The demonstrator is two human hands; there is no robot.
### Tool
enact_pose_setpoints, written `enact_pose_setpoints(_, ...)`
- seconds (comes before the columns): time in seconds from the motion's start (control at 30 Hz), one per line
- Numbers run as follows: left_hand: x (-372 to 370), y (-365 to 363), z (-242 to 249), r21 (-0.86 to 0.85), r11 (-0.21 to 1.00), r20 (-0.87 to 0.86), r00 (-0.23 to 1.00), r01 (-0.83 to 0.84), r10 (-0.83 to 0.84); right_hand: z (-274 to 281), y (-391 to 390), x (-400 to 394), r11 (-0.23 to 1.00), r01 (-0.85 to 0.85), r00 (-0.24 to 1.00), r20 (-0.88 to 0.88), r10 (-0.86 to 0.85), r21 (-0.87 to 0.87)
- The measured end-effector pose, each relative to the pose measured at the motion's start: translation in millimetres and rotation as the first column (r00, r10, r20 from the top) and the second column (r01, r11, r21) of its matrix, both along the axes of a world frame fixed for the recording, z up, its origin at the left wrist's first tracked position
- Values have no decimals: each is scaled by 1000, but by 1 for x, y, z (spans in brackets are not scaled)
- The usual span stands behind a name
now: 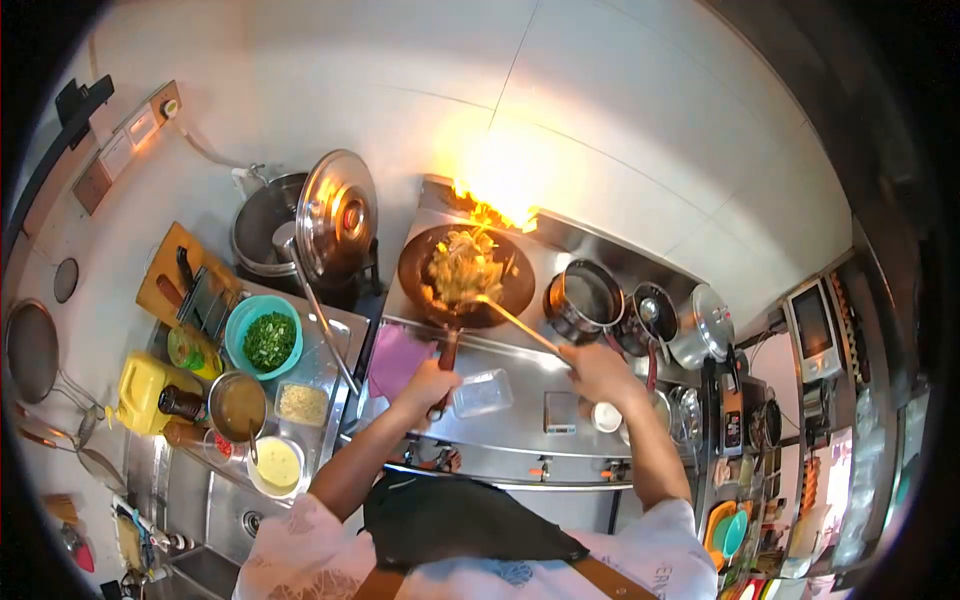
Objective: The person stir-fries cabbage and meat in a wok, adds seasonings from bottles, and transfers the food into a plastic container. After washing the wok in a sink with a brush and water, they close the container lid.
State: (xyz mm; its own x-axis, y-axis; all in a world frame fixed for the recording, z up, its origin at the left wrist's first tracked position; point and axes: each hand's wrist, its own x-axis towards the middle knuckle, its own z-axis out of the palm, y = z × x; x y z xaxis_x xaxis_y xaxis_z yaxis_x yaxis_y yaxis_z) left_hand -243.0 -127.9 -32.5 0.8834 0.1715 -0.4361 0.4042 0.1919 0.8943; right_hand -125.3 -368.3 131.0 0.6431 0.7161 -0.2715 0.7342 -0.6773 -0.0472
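My left hand (434, 383) is wrapped round the handle of a dark wok (412, 283) on the stove. Food in strips and pieces (466, 264), yellow and brown, fills the middle of the wok; its exact kind is blurred. In my right hand (603, 373) is the long handle of a wooden spatula (525, 327), whose far end reaches into the food. Large bright flames (500, 190) flare at the wok's far edge. Close to my left hand lie a purple cloth (395, 362) and a clear plastic container (482, 393).
Right of the wok stand a steel pot (584, 298) and a smaller pan (650, 315). On the left are a tall pot with a leaning lid (335, 215), a turquoise bowl of chopped greens (268, 338), and a yellow jug (145, 393). A small scale (560, 412) sits on the counter.
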Motion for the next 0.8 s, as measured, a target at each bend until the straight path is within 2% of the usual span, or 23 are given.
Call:
enact_pose_setpoints(0.07,4,-1,-10,3,999,-30,999,-33,33,-5,-11,-8,993,-102,993,72,98,54)
enact_pose_setpoints(0.1,24,10,-1,14,998,-46,997,64,-63,-22,-12,-12,998,-36,998,52,34,43)
enact_pose_setpoints(0.13,52,9,-17,-14,1000,-10,1000,5,-5,-49,0,7,999,16,997,69,-19,44)
enact_pose_setpoints(0.2,61,8,-33,96,995,27,1000,5,-8,-92,16,31,989,140,987,68,-143,45)
enact_pose_setpoints(0.23,26,2,0,31,999,82,996,-21,19,-94,0,28,987,117,993,17,-119,110)
enact_pose_setpoints(0.27,11,-6,-33,152,985,98,993,-82,68,-95,-21,14,966,169,985,-50,-162,193)
enact_pose_setpoints(0.3,-10,-11,-35,87,995,62,997,-49,43,-84,-36,4,934,219,975,-101,-198,282)
enact_pose_setpoints(0.43,22,2,-31,-47,996,46,996,-73,75,-74,-35,-8,793,320,947,-166,-275,517)
enact_pose_setpoints(0.53,52,7,-20,-55,997,99,994,-50,55,-71,-7,-9,699,462,884,-227,-408,545)
enact_pose_setpoints(0.57,54,6,-18,-55,997,121,991,-46,52,-97,-9,-4,645,290,940,-86,-329,707)
enact_pose_setpoints(0.67,57,-1,-21,-95,992,93,992,-82,91,-179,-23,9,813,357,920,-21,-392,460)
enact_pose_setpoints(0.7,58,-3,-23,-77,994,83,993,-81,88,-185,-24,4,846,299,936,37,-350,442)
enact_pose_setpoints(0.8,64,1,-26,-71,994,54,995,-84,88,-192,-26,-2,748,322,925,-26,-378,580)
